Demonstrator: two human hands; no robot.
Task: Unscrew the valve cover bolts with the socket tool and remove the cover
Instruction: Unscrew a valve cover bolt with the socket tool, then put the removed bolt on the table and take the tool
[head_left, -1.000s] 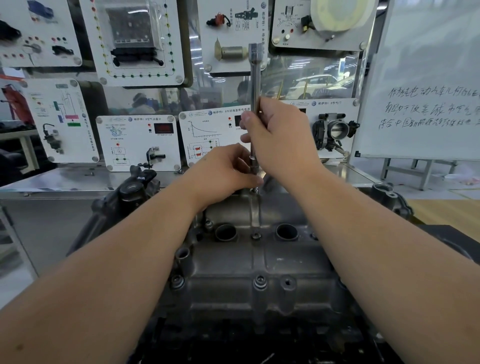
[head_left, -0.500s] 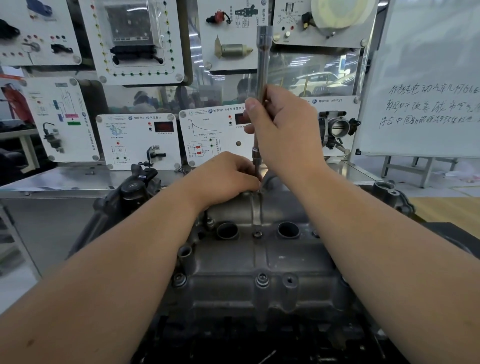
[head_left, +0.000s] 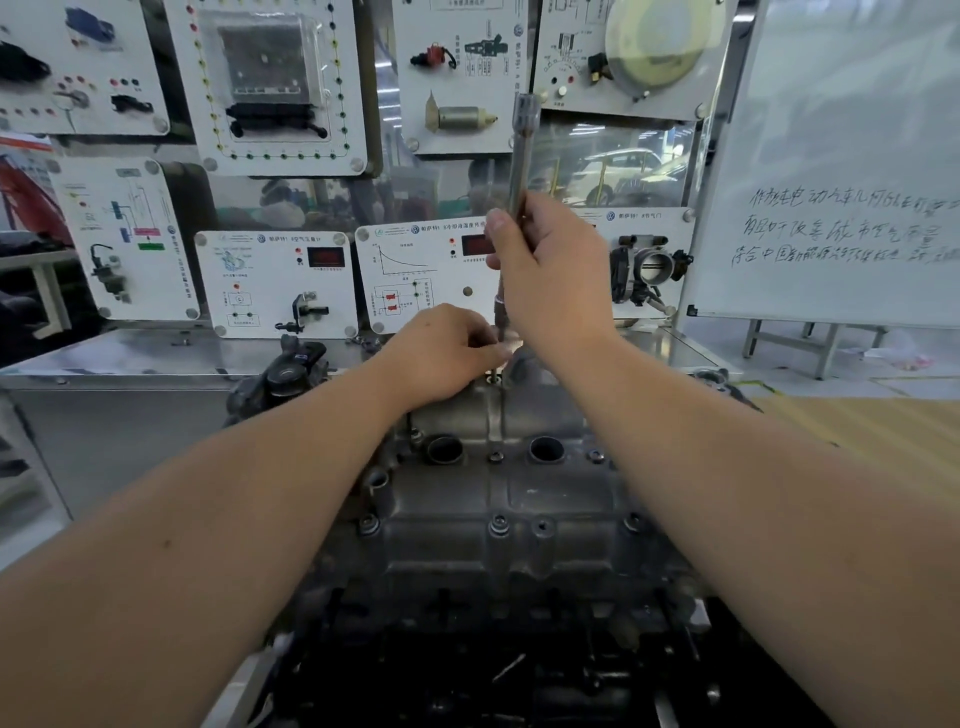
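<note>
My left hand (head_left: 447, 353) reaches forward with its fingers curled, pinching at the foot of the socket tool (head_left: 519, 156) by the far edge of the valve cover (head_left: 498, 499). The tool stands nearly upright above a far bolt hole. My right hand (head_left: 550, 275), raised higher, grips its shaft, thumb up.

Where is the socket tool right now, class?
The socket tool stands nearly upright at the centre of the head view, gripped by the right hand, its lower end beside the left hand at the valve cover's far edge.
</note>
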